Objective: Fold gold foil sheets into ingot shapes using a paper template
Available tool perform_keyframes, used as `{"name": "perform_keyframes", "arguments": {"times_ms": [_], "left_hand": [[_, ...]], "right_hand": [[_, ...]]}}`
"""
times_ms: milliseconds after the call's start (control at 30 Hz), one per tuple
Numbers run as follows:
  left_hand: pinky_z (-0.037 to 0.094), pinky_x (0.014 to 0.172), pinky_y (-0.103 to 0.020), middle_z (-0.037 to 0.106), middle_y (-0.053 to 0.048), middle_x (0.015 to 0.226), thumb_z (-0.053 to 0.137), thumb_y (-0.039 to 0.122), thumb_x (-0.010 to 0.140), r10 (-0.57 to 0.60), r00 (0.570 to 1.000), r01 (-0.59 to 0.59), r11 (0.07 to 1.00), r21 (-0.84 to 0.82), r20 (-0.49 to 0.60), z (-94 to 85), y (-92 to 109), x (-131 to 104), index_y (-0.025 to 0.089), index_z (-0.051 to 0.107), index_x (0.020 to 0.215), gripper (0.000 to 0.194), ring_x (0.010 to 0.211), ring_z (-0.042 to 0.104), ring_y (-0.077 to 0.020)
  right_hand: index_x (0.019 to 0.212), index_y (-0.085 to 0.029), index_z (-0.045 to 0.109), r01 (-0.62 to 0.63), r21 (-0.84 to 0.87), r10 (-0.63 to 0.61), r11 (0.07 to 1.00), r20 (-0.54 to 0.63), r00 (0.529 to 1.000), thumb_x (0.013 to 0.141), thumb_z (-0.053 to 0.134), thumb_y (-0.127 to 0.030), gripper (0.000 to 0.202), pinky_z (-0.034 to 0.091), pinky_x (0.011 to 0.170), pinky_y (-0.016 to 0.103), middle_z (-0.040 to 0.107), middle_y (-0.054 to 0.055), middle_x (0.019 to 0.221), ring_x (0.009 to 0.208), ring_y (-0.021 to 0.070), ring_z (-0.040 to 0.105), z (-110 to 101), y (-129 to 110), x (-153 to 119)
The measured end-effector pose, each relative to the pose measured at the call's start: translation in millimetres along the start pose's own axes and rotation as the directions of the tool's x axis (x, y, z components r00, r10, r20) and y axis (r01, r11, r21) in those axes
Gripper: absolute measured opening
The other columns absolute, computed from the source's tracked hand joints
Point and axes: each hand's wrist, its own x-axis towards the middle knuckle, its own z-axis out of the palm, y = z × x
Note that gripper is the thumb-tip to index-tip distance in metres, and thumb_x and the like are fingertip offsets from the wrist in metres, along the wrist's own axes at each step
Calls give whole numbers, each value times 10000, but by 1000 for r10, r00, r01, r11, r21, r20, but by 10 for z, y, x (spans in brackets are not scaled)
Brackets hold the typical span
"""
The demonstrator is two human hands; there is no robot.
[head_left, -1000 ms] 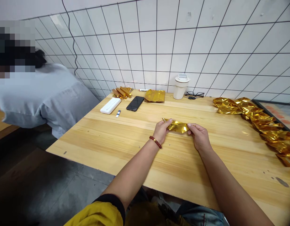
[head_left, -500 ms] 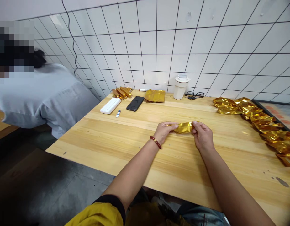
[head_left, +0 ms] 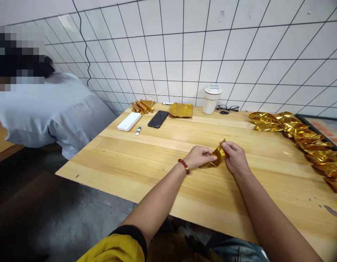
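Note:
A small piece of gold foil (head_left: 219, 155) is held between both hands above the wooden table (head_left: 146, 160). My left hand (head_left: 200, 157), with a red bead bracelet at the wrist, pinches the foil's left part between thumb and fingers. The thumb and fingers of my right hand (head_left: 234, 156) grip its upper right corner. The foil is tilted, its tip pointing up near my right thumb and its lower edge close to the tabletop.
Toward the wall are gold strips (head_left: 143, 106), a white power bank (head_left: 129, 121), a small tube (head_left: 138, 131), a black phone (head_left: 158, 119), stacked gold foil (head_left: 181, 110), a white cup (head_left: 211, 100) and glasses (head_left: 227, 108). Folded gold foil (head_left: 307, 140) lines the right. A person (head_left: 72, 109) leans at left.
The foil has turned from nearly level to slanted. My left hand has moved slightly right and down, closer to my right hand. The view has shifted a little.

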Motion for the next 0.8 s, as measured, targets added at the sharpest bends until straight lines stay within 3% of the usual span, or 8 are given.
{"name": "perform_keyframes", "arguments": {"times_ms": [100,167,267,400,533,800], "left_hand": [[364,545,-234,627,3,613,828,484,542,30,987,-61,979,-197,-156,-24,7,45,129,714,732,419,526,492,-75],[374,571,-241,647,-1,646,850,437,522,28,954,-131,935,-329,-299,-57,15,83,137,718,737,391,539,492,-70],[376,574,-234,667,-7,688,874,355,504,-14,915,-194,860,-472,-402,-105,36,116,138,710,751,368,563,520,-69],[423,626,-232,699,-17,775,887,278,484,-69,899,-220,782,-583,-432,-125,65,109,139,698,780,377,662,600,-95],[451,656,-247,708,-25,780,886,268,493,-68,897,-232,769,-595,-438,-106,70,95,135,696,781,370,674,617,-107],[468,718,-280,716,-50,782,904,277,449,-45,924,-189,807,-559,-379,-43,92,77,121,702,748,393,722,633,-138]], "right_hand": [[757,-233,755,-4,-18,6,1000,124,992,611,829,-469,288,454,553,260,671,-5,668,554,107,536,-17,-7,-10],[835,-231,759,-1,-47,10,999,189,982,696,758,-509,311,439,546,262,668,11,696,552,106,513,-37,-15,-10],[905,-233,749,3,-117,23,993,221,975,722,729,-516,338,443,566,279,671,29,757,582,121,517,-46,-27,-18],[981,-243,715,12,-228,50,974,265,963,618,825,-453,434,470,631,288,677,24,828,670,140,571,17,-31,-67],[1018,-231,681,56,-351,60,935,313,948,506,901,-331,566,456,610,265,659,-3,812,648,120,550,97,2,-122],[787,-195,687,73,-397,65,915,324,944,645,811,-447,314,443,590,266,658,5,711,605,124,540,69,60,-109]]}}
